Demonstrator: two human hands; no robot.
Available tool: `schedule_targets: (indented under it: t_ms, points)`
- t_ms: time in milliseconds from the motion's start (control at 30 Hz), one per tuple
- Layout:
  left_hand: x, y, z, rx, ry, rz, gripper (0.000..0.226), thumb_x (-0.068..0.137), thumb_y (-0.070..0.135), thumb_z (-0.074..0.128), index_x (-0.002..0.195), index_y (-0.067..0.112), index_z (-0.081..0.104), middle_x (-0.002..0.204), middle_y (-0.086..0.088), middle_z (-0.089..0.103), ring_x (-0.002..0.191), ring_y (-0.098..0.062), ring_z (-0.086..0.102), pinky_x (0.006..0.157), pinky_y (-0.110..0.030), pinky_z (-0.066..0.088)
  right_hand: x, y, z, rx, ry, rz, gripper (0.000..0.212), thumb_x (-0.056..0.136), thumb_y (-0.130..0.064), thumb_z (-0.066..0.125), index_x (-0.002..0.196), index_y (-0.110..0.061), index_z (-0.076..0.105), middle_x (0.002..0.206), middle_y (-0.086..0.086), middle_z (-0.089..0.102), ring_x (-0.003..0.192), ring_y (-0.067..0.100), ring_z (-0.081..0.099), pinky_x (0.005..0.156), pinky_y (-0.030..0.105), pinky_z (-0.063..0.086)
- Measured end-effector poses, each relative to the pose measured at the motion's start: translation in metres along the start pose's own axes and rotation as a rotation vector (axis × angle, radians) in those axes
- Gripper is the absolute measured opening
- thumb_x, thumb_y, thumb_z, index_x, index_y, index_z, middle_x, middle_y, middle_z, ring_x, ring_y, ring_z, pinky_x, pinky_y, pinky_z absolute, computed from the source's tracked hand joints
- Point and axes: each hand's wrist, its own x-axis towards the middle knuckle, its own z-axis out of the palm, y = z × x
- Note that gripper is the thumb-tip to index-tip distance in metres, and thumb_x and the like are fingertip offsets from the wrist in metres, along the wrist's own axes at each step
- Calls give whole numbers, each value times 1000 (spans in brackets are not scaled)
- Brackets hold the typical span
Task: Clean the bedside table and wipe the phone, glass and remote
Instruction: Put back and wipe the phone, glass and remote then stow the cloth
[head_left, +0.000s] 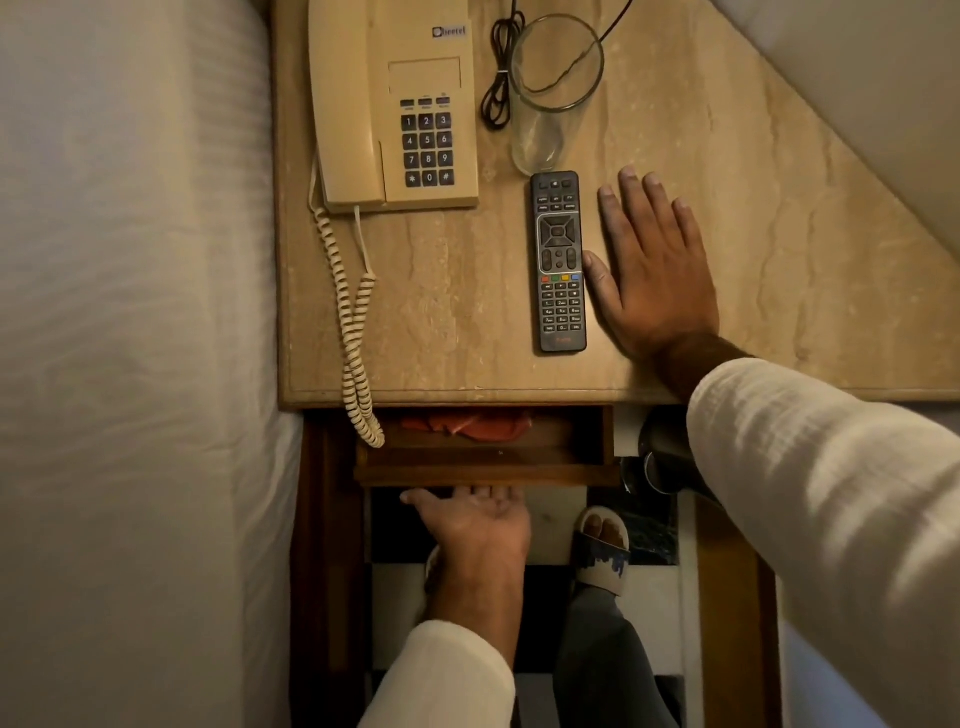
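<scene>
The beige marble top of the bedside table carries a cream corded phone at the back left, a clear empty glass behind the black remote. My right hand lies flat on the top, fingers spread, just right of the remote and holding nothing. Below the front edge a wooden drawer stands partly pulled out with a red cloth inside. My left hand is under the drawer's front, palm up, its fingers hooked beneath the wood.
A white bed runs along the left side of the table. The phone's coiled cord hangs over the front edge into the drawer. A black cable lies beside the glass. My slippered foot stands on the checkered floor.
</scene>
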Motion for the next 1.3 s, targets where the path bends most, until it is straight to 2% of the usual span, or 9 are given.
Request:
schedule_targets:
  t_ms: [200, 300, 433, 600, 700, 933, 1067, 1167, 1300]
  points:
    - [5, 0, 19, 43, -147, 57, 93, 102, 77, 27, 166, 9, 26, 172, -17, 31, 161, -36, 27, 132, -54, 20, 0, 1, 1, 8, 17, -2, 69, 111, -53, 27, 170, -18, 17, 179, 8, 11, 166, 26, 10, 134, 48, 12]
    - [8, 14, -9, 360, -8, 392, 65, 109, 55, 45, 158, 13, 43, 155, -8, 54, 149, -31, 47, 124, -49, 37, 1, 1, 1, 17, 19, -4, 69, 111, -53, 28, 170, -18, 17, 179, 8, 11, 166, 26, 10, 134, 49, 12]
    - [24, 72, -18, 825, 24, 1054, 58, 98, 32, 74, 151, 29, 50, 133, 21, 61, 123, 4, 61, 89, -15, 52, 1, 2, 2, 26, 23, -4, 69, 111, -53, 28, 170, -18, 17, 179, 8, 11, 166, 26, 10, 134, 49, 12]
    - [40, 101, -4, 1140, 105, 1185, 11, 99, 33, 72, 104, 35, 62, 93, 22, 69, 83, 13, 67, 80, -30, 63, 1, 1, 2, 30, 29, -1, 69, 111, -52, 30, 170, -18, 19, 179, 8, 13, 166, 26, 11, 134, 49, 13]
    - [28, 96, -10, 1119, -2, 1171, 19, 102, 33, 68, 93, 47, 60, 93, 18, 74, 88, -2, 74, 81, -42, 66, 1, 2, 2, 30, 29, -1, 69, 111, -53, 29, 170, -18, 19, 179, 8, 13, 166, 27, 12, 134, 49, 13]
    - [-34, 97, 43, 850, -393, 1002, 19, 101, 40, 67, 112, 28, 77, 105, -1, 81, 97, -16, 78, 70, -27, 64, 1, 2, 4, 27, 37, -4, 70, 110, -54, 27, 170, -19, 20, 179, 7, 14, 166, 26, 12, 134, 49, 13]
    - [-27, 96, 57, 1012, -166, 974, 33, 105, 50, 60, 108, 22, 77, 101, -1, 81, 92, -18, 79, 73, -28, 63, 1, 2, 2, 27, 34, -3, 70, 110, -54, 27, 170, -19, 20, 179, 8, 14, 166, 26, 12, 134, 49, 13]
    - [-18, 90, 13, 689, 67, 910, 46, 104, 62, 51, 114, 22, 73, 113, -8, 77, 90, -15, 77, 73, -30, 63, 1, 2, 2, 28, 34, -1, 69, 110, -53, 28, 169, -18, 20, 179, 8, 15, 166, 26, 12, 133, 50, 13]
    - [-8, 67, -27, 386, 49, 349, 82, 105, 70, 40, 157, 7, 43, 161, -21, 47, 137, -31, 58, 113, -43, 49, 1, 2, 2, 24, 26, -1, 69, 110, -53, 29, 170, -18, 19, 179, 8, 14, 166, 26, 11, 134, 50, 13]
